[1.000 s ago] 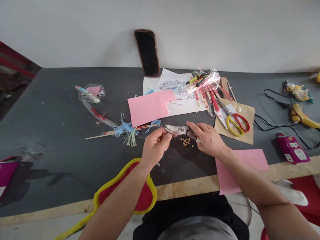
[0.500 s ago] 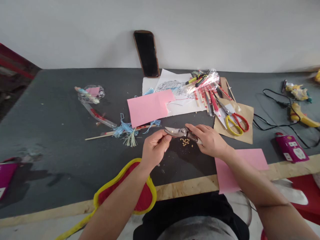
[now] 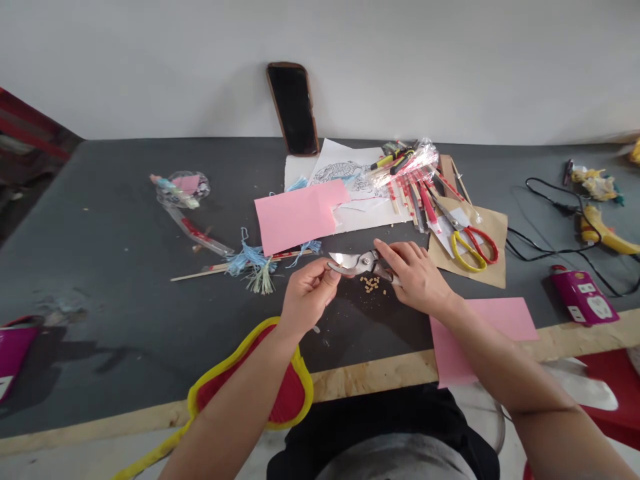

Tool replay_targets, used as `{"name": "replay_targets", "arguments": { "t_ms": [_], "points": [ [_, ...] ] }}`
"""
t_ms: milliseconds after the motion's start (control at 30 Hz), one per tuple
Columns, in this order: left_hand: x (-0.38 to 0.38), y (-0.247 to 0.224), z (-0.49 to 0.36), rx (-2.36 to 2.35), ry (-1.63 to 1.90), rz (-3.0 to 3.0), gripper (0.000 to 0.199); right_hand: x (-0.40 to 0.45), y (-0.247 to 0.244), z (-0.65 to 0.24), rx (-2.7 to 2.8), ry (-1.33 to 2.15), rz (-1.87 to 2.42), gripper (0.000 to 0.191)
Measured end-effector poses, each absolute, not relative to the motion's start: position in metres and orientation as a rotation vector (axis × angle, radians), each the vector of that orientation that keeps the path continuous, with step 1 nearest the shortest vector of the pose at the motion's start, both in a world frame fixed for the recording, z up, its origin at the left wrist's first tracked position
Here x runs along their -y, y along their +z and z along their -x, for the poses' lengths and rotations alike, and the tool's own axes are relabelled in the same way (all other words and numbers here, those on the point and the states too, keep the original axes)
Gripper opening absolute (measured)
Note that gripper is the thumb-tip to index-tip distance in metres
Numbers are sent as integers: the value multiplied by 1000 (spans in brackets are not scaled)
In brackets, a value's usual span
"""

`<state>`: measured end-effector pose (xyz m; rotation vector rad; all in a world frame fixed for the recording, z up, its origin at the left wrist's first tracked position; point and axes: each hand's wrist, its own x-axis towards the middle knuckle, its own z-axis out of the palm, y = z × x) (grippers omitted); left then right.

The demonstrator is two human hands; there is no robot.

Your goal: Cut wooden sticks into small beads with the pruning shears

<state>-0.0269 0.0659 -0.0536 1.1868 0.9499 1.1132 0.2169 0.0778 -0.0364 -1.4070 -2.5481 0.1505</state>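
My right hand [image 3: 417, 277] is closed around the handles of metal pruning shears [image 3: 367, 261], whose blades point left and stand slightly apart. My left hand [image 3: 311, 292] is closed in a pinch at the blade tips. Whatever sits between its thumb and finger is too small to name, though a tiny pale bit shows by the lower blade. Below the shears, several small tan cut pieces [image 3: 371, 285] lie on the dark tabletop [image 3: 125, 220]. A red pad with a yellow rim [image 3: 293, 397] lies partly beneath my left forearm.
Pink paper [image 3: 295, 217], blue tassels [image 3: 245, 257] and thin sticks lie beyond my hands. To the right are scissors [image 3: 470, 243] on brown paper, a pink sheet [image 3: 503, 320], a purple power strip [image 3: 585, 297] and a black cord. A phone [image 3: 293, 110] leans on the wall.
The shears have turned slightly, showing more of the upper blade's bright face. My right thumb has lifted a little, and both hands stay nearly in place.
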Motion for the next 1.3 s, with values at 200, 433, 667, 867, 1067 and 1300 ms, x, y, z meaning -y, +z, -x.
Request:
{"name": "replay_targets", "arguments": {
  "t_ms": [200, 433, 667, 867, 1067, 1300],
  "points": [
    [-66, -52, 28, -969, 1089, -1226, 31, -80, -40, -221, 2564, 291, 1314, 70],
    [-65, -55, 27, -981, 1131, -1192, 33, -76, -41, -216, 2534, 276, 1311, 67],
    [-65, -54, 22, -981, 1137, -1064, 32, -75, -41, -213, 2551, 234, 1380, 62],
    [-65, -57, 25, -1009, 1137, -1110, 30, -78, -40, -211, 2563, 179, 1427, 71],
    [-67, -59, 25, -1049, 1153, -1141, 31, -75, -36, -212, 2596, 197, 1451, 78],
    [-66, -52, 26, -1149, 1160, -1226, 31, -73, -28, -214, 2656, 201, 1495, 82]
  ]
}}
